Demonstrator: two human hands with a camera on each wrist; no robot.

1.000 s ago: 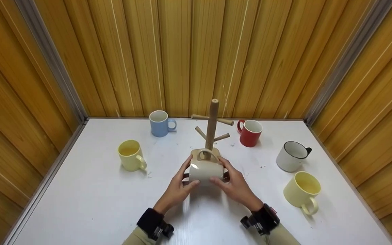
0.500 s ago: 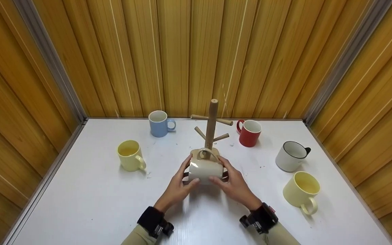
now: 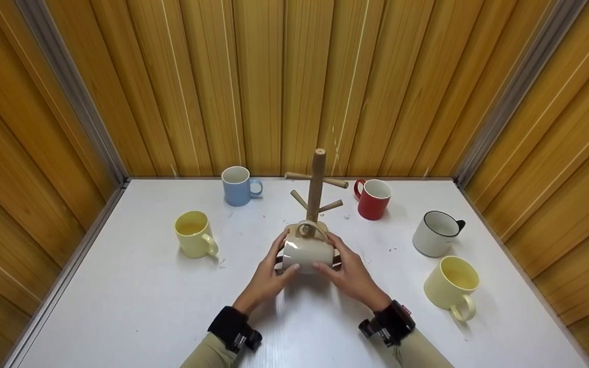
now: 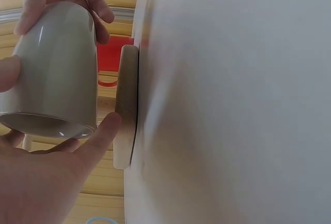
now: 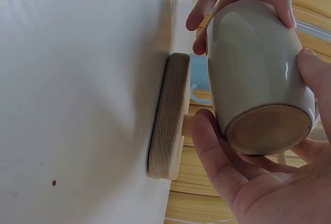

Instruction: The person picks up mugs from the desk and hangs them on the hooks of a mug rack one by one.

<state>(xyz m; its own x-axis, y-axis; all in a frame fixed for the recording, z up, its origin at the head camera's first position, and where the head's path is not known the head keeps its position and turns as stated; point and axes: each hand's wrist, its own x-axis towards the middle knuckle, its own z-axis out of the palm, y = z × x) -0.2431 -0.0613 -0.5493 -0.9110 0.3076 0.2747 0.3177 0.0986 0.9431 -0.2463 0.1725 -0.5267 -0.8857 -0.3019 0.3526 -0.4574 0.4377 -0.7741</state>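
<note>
A cream mug [image 3: 308, 255] lies sideways in the air between both hands, its handle turned up and toward the wooden mug tree [image 3: 316, 189]. My left hand [image 3: 267, 278] holds the rim end; the mug's mouth faces it in the left wrist view. My right hand [image 3: 353, 276] grips the base end, and the bare brown underside shows in the right wrist view. Both thumbs rest on the near side, with fingers curled round the ends. What looks like a round peg end shows within the handle loop; whether it passes through, I cannot tell. The tree's wooden base [image 5: 170, 115] stands on the table.
A blue mug [image 3: 236, 189] and a yellow mug [image 3: 192, 237] stand at left. To the right are a red mug [image 3: 374, 202], a white black-rimmed mug [image 3: 432, 237] and another yellow mug [image 3: 448, 286]. Wood-patterned walls [image 3: 258, 87] enclose the white table [image 3: 136, 296].
The cream mug and both hands have shifted slightly forward, bringing the handle a little closer to the tree's post. The other mugs stay put; the head view drifts slightly.
</note>
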